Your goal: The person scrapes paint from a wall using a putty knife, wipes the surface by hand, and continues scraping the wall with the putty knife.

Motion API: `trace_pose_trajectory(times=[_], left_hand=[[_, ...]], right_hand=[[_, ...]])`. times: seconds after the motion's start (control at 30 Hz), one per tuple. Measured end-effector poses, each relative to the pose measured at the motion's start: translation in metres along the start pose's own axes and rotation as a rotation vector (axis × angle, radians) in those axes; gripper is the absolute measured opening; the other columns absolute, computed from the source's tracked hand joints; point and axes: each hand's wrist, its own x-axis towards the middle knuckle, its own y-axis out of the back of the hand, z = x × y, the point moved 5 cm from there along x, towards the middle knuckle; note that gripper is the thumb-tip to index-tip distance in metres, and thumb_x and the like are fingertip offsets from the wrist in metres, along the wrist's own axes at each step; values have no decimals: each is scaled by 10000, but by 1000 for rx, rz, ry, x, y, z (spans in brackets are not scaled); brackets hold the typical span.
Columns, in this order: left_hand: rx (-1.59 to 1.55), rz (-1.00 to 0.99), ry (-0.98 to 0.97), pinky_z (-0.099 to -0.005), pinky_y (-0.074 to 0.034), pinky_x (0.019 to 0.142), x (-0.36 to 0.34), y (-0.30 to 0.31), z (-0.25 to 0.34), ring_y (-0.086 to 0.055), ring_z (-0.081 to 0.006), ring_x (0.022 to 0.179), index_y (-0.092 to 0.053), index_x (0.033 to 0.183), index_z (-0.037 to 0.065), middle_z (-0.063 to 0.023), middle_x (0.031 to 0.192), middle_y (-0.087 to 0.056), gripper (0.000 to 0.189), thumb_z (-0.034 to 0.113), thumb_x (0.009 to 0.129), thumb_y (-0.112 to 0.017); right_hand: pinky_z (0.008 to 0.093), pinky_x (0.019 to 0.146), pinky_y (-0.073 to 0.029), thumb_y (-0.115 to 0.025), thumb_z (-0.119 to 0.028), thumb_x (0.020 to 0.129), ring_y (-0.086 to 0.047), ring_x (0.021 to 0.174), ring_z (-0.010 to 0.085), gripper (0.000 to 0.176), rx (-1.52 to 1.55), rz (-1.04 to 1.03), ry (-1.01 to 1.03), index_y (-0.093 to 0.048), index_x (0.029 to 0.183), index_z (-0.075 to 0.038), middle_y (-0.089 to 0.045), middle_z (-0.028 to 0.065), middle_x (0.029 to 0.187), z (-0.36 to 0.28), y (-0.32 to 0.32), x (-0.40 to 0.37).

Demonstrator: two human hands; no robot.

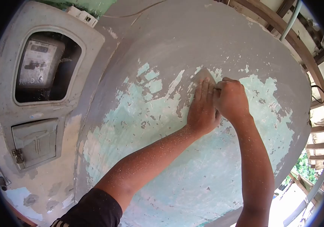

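scraper (204, 75) meets flaking paint (154, 85), left hand (203, 109) pressing it with fingers (204, 90) together, right hand (233, 99) gripping, fingers (222, 89) curled.

The single view looks out from the person's head, over the left forearm (150, 155) and right forearm (256, 162), which come in from the bottom. It faces the wall (169, 45) nearly head-on, close enough for the painted surface to fill the middle (the lens is wide, so the picture's corners fall into black). It takes in the meter box (93, 45) beyond the wall's left edge and roof beams (313, 75) past its curved-looking right edge.
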Motion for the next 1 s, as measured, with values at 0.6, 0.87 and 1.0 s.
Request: trace_pose_trajectory(times=[0.6,0.87,1.0], left_hand=[[114,68,-76,-482,-456,1213,81,-39,4,-551,-440,1429,-566,1412,-116,-312,1488,-585,461,113,1013,-580],[219,63,-127,-413,-654,931,93,-32,0,-644,-390,1349,-579,1374,-110,-303,1437,-634,435,68,977,-588],[218,32,-105,-410,-657,925,93,-23,1,-682,-400,1297,-582,1360,-127,-323,1394,-655,432,62,972,-602]], right_hand=[[490,768,-564,-709,-2,779,-679,769,401,67,25,85,79,-750,804,44,-673,204,789,59,52,8],[488,762,-553,-726,20,760,-680,772,398,87,-34,22,79,-760,828,61,-682,220,817,39,67,35],[467,739,-553,-743,35,758,-679,747,377,109,8,66,144,-784,857,54,-681,203,802,39,63,35]])
